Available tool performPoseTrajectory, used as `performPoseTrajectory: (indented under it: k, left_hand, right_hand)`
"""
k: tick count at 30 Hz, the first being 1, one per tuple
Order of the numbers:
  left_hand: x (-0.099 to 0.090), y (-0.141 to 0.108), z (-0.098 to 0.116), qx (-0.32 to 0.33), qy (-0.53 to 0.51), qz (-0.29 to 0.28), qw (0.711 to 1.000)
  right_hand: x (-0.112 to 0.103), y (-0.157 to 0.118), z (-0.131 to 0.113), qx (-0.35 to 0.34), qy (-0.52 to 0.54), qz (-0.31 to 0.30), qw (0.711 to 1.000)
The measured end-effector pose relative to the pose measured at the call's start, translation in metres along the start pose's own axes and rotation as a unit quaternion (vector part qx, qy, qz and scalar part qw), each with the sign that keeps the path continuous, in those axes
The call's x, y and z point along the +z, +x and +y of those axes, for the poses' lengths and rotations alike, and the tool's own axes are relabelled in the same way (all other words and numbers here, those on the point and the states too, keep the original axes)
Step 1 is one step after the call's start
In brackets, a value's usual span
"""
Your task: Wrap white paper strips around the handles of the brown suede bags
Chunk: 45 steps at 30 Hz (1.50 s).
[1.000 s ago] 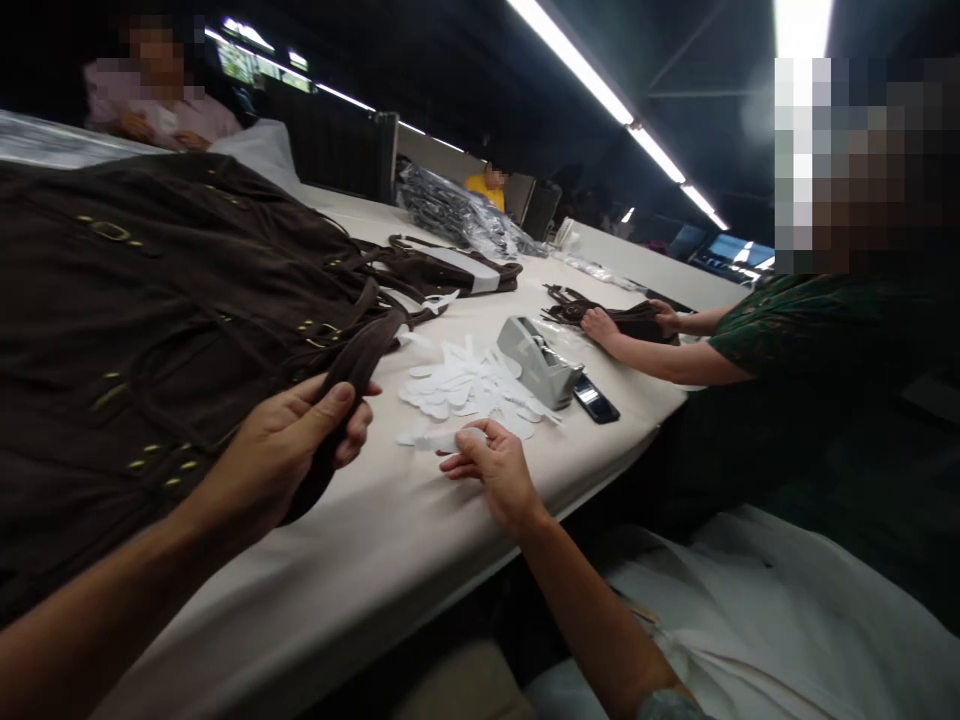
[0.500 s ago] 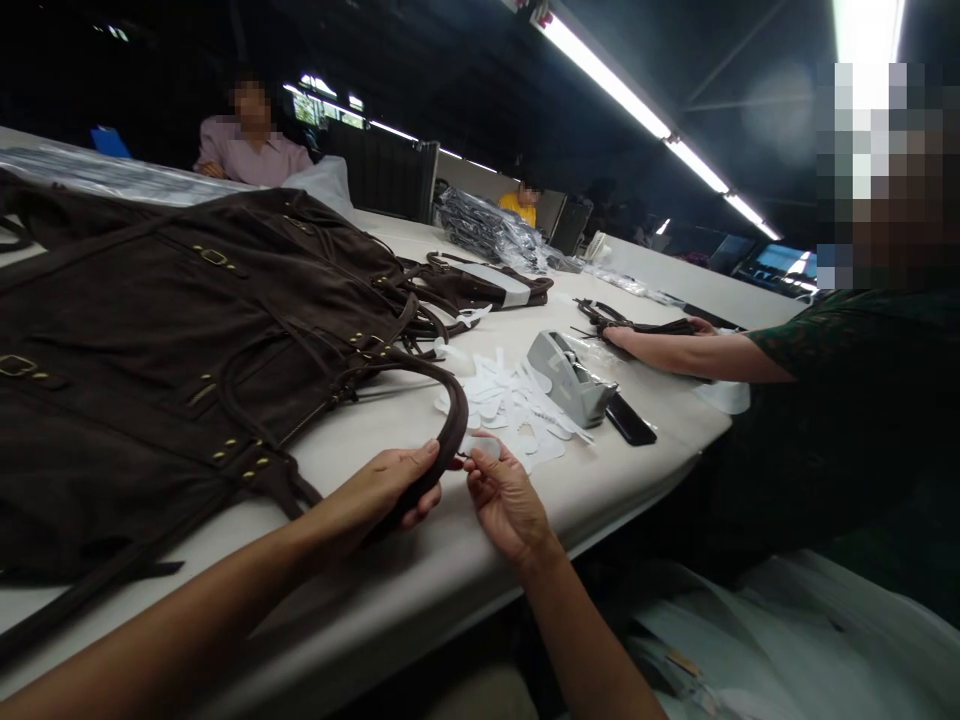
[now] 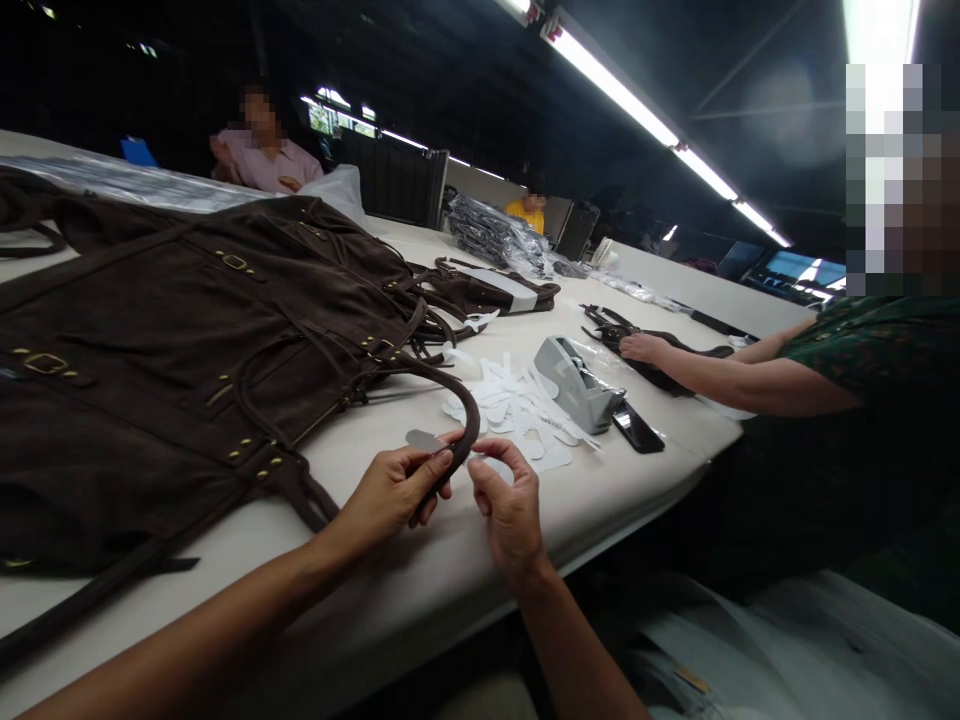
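Note:
My left hand [image 3: 409,480] is closed around the curved dark brown handle [image 3: 469,405] of a brown bag [image 3: 172,330] that lies on the table. A pale strip [image 3: 424,440] with a rounded end sticks out to the left of the handle, above my left fingers. My right hand [image 3: 514,500] is at the other side of the handle, with index finger and thumb curled toward each other beside it. What lies between those fingertips is too small to make out. Loose white cut pieces [image 3: 517,400] are piled just beyond my hands.
A grey tape dispenser [image 3: 574,385] and a black phone [image 3: 637,425] stand right of the pile. Another brown bag [image 3: 487,285] and plastic-wrapped goods [image 3: 495,240] lie farther back. At right, a co-worker's hand [image 3: 645,350] handles a dark item.
The pale strip's rounded end, earlier at my right fingertips, now shows left of the handle. My left fingers have shifted up along the handle. The co-worker's hands moved on the dark item.

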<state>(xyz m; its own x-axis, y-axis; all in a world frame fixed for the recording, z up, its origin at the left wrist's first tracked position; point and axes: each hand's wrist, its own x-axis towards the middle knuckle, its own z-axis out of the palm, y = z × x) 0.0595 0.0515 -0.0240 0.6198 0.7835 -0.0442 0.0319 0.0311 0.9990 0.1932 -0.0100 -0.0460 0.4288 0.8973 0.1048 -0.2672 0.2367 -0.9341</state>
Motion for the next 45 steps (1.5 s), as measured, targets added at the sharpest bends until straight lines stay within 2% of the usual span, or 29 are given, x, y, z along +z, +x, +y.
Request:
performPoseTrajectory:
  k: [3,5,7,10,14,16,17,19,22,24,26,28,31,35,37,40,45]
  left_hand:
    - [0.000,0.001,-0.004,0.013,0.039,0.008,0.999]
    - [-0.001,0.001,-0.005,0.020,0.058,0.017,0.998]
    - [-0.003,0.001,-0.005,0.031,0.084,0.017,0.996]
    - [-0.004,0.000,-0.006,0.092,0.143,0.025,0.985]
    - [-0.006,0.000,-0.006,0.260,0.199,0.084,0.941]
    - [-0.008,0.001,-0.003,0.315,0.196,0.084,0.925]
    - [-0.010,0.001,-0.001,0.322,0.185,0.074,0.926]
    - [-0.013,0.002,0.004,0.293,0.155,0.050,0.942]
    - [-0.016,0.004,0.009,0.175,0.086,0.017,0.981]
    - [-0.017,0.005,0.008,0.112,0.023,-0.014,0.993]
    - [-0.018,0.007,0.006,0.089,-0.027,-0.049,0.994]
    - [-0.018,0.008,0.003,0.095,-0.031,-0.074,0.992]
    - [-0.016,0.009,0.003,0.121,0.039,-0.074,0.989]
    - [-0.012,0.009,0.004,0.123,0.075,0.019,0.989]
    - [-0.011,0.009,0.003,0.094,0.048,0.032,0.994]
    - [-0.012,0.007,0.002,0.059,-0.005,-0.006,0.998]
    - [-0.013,0.006,0.000,0.078,-0.082,-0.102,0.988]
  right_hand:
    - [0.001,0.001,-0.011,0.028,0.055,-0.078,0.995]
    - [0.000,0.003,-0.018,0.046,0.059,-0.144,0.987]
    - [-0.003,0.006,-0.022,0.050,0.042,-0.183,0.981]
    - [-0.005,0.011,-0.022,0.009,-0.038,-0.170,0.985]
    - [-0.002,0.014,-0.018,-0.115,-0.170,-0.104,0.973]
    - [0.002,0.014,-0.018,-0.172,-0.185,-0.081,0.964]
    - [0.003,0.014,-0.018,-0.180,-0.178,-0.078,0.964]
    - [0.006,0.015,-0.018,-0.146,-0.139,-0.095,0.975]
    - [0.005,0.019,-0.015,-0.031,-0.046,-0.152,0.987]
    - [0.003,0.023,-0.010,0.036,0.021,-0.166,0.985]
    - [-0.001,0.027,-0.004,0.091,0.071,-0.151,0.982]
    - [-0.004,0.030,0.003,0.126,0.106,-0.131,0.978]
    - [-0.007,0.030,0.009,0.130,0.142,-0.117,0.974]
    - [-0.006,0.026,0.011,0.111,0.156,-0.094,0.977]
    - [-0.005,0.024,0.010,0.102,0.163,-0.081,0.978]
    - [-0.005,0.022,0.009,0.093,0.167,-0.080,0.978]
    - [-0.007,0.021,0.008,0.104,0.203,-0.083,0.970]
